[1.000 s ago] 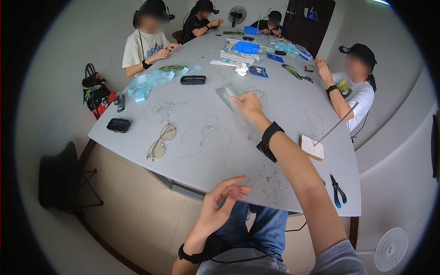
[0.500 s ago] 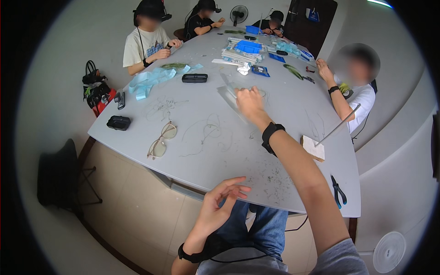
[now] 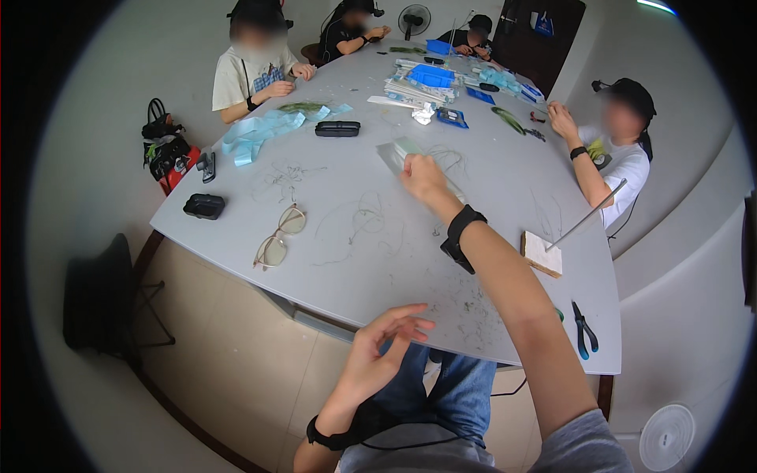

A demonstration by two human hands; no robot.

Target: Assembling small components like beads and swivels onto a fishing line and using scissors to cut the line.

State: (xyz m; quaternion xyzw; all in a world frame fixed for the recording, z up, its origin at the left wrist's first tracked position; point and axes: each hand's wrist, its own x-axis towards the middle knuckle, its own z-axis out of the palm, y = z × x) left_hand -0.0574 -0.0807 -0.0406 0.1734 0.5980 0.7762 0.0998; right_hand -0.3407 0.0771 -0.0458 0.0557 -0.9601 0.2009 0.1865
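My right hand (image 3: 426, 181) reaches across the grey table, its fingers closed at the edge of a clear, flat plastic sleeve (image 3: 392, 151). The sleeve extends beyond the knuckles; the hand hides part of it. Fine wiry strands (image 3: 449, 160) lie just beside it. My left hand (image 3: 382, 347) hovers by the table's near edge, holding nothing, with its fingers loosely curled and apart. More tangled thin strands (image 3: 367, 219) lie in front of the right hand. Small dark scraps (image 3: 469, 315) are scattered on the tabletop nearest me.
Glasses (image 3: 280, 236) and a black open case (image 3: 204, 206) lie at left. A block with an upright metal rod (image 3: 542, 252) and blue-handled pliers (image 3: 583, 331) are at right. Farther off are a black case (image 3: 337, 128), light-blue ribbon (image 3: 252, 138) and paper stacks (image 3: 418, 93). Several people sit around the table.
My right hand has shifted slightly left and nearer to me, and the plastic sleeve has turned to show more of its flat face. My left hand stays nearly still.
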